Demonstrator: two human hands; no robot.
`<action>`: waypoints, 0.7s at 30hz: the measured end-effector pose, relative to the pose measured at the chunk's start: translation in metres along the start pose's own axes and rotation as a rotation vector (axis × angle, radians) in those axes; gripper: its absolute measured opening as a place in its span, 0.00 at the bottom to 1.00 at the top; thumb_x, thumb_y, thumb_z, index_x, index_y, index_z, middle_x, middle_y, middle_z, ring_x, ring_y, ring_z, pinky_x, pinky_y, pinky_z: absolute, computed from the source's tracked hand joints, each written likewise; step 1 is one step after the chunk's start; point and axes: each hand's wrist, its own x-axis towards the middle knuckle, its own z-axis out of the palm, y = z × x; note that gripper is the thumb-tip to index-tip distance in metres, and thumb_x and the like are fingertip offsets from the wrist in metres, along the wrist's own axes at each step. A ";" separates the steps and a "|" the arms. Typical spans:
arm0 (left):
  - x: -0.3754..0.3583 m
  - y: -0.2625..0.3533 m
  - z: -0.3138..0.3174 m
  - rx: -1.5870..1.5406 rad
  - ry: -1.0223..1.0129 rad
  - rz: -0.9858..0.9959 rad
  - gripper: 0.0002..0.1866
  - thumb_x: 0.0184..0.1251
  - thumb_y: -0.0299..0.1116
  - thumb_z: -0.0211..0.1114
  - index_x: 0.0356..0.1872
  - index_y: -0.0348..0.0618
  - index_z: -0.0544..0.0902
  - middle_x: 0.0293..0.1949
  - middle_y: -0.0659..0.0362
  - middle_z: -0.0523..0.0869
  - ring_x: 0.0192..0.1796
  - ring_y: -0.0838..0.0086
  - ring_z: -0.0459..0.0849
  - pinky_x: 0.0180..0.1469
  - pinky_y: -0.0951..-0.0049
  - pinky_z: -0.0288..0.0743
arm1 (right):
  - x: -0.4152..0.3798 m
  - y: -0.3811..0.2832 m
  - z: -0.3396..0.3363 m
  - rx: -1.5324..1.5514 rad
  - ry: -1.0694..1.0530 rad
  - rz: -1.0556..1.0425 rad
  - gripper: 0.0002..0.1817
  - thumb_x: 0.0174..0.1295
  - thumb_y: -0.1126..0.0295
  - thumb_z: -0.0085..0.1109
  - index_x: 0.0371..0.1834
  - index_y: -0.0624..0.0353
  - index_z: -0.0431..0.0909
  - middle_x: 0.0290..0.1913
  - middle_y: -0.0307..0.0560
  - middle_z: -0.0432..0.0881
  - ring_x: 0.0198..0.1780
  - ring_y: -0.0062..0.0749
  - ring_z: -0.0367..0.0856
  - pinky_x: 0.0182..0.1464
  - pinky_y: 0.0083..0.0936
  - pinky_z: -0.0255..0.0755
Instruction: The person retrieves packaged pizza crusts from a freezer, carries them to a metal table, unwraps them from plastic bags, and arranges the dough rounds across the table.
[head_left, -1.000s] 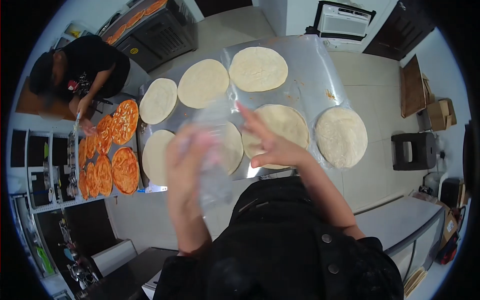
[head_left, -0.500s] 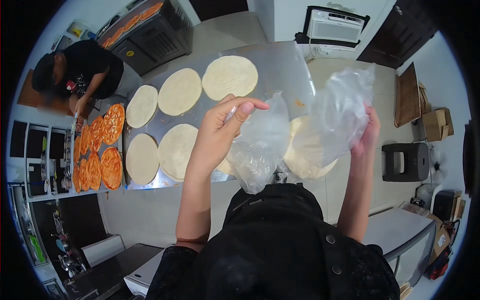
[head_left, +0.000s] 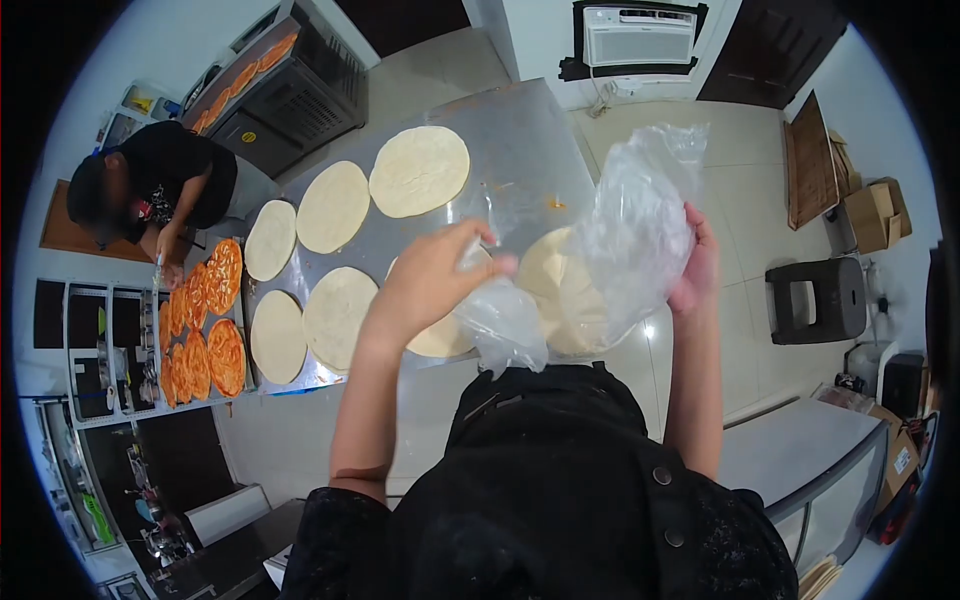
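Note:
My left hand is closed on a crumpled clear plastic bag, which hangs below its fingers near my apron. On the right, my right hand grips the edge of another clear plastic bag. That bag is puffed out and hangs over a round dough sheet at the table's near right. Another dough round lies partly under my left hand. More pale rounds lie flat on the metal table, one of them at the back.
A person in black leans over several sauce-covered rounds at the left. A metal appliance stands behind. To the right are a dark stool and cardboard boxes. A white counter stands at the near right.
Both hands have moved slightly left with the bags. The left bag hangs lower and looks more bunched, and more of the right dough round shows. The view has shifted a little.

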 end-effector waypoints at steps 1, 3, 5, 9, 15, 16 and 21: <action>-0.004 -0.009 -0.002 0.151 -0.099 0.079 0.19 0.53 0.48 0.65 0.35 0.43 0.79 0.27 0.55 0.73 0.42 0.64 0.76 0.46 0.68 0.68 | 0.001 -0.001 -0.003 -0.031 -0.016 -0.005 0.23 0.63 0.58 0.43 0.54 0.63 0.68 0.52 0.52 0.75 0.53 0.39 0.74 0.57 0.33 0.69; -0.012 -0.022 -0.011 0.280 -0.284 0.054 0.20 0.48 0.47 0.68 0.35 0.43 0.79 0.29 0.55 0.74 0.42 0.62 0.76 0.46 0.67 0.68 | -0.002 0.002 -0.010 -0.323 0.124 0.011 0.25 0.63 0.55 0.44 0.56 0.64 0.67 0.52 0.52 0.75 0.54 0.39 0.74 0.56 0.33 0.68; -0.016 -0.029 -0.020 0.408 -0.461 0.023 0.22 0.43 0.47 0.71 0.35 0.43 0.79 0.31 0.55 0.75 0.42 0.60 0.76 0.46 0.65 0.68 | -0.008 0.011 -0.034 -1.005 0.181 0.068 0.30 0.62 0.51 0.46 0.59 0.64 0.64 0.54 0.54 0.74 0.56 0.41 0.72 0.57 0.34 0.67; -0.015 -0.041 -0.030 0.544 -0.668 -0.077 0.14 0.49 0.39 0.67 0.35 0.44 0.80 0.31 0.53 0.74 0.41 0.61 0.75 0.43 0.66 0.68 | -0.050 0.040 -0.105 -1.923 -0.191 0.469 0.31 0.60 0.48 0.48 0.59 0.61 0.67 0.53 0.62 0.74 0.57 0.48 0.70 0.57 0.36 0.64; -0.022 -0.034 -0.025 0.333 -0.225 0.021 0.07 0.58 0.31 0.58 0.32 0.39 0.74 0.27 0.52 0.72 0.34 0.63 0.74 0.39 0.70 0.67 | -0.093 0.035 -0.114 -1.946 -0.340 0.601 0.21 0.51 0.67 0.55 0.51 0.53 0.74 0.45 0.61 0.76 0.49 0.52 0.73 0.53 0.35 0.67; -0.022 -0.031 -0.023 0.268 -0.107 0.051 0.07 0.60 0.31 0.56 0.31 0.38 0.72 0.25 0.54 0.72 0.31 0.65 0.74 0.38 0.71 0.67 | -0.091 0.030 -0.111 -1.977 -0.313 0.537 0.19 0.50 0.69 0.57 0.49 0.55 0.75 0.44 0.60 0.76 0.49 0.52 0.73 0.52 0.35 0.68; -0.010 -0.004 -0.016 -0.006 -0.100 -0.124 0.08 0.66 0.33 0.52 0.32 0.38 0.69 0.19 0.59 0.72 0.23 0.73 0.73 0.30 0.73 0.69 | -0.061 -0.021 -0.012 -2.082 -0.281 0.277 0.16 0.46 0.74 0.55 0.42 0.60 0.75 0.41 0.55 0.76 0.43 0.48 0.76 0.47 0.33 0.70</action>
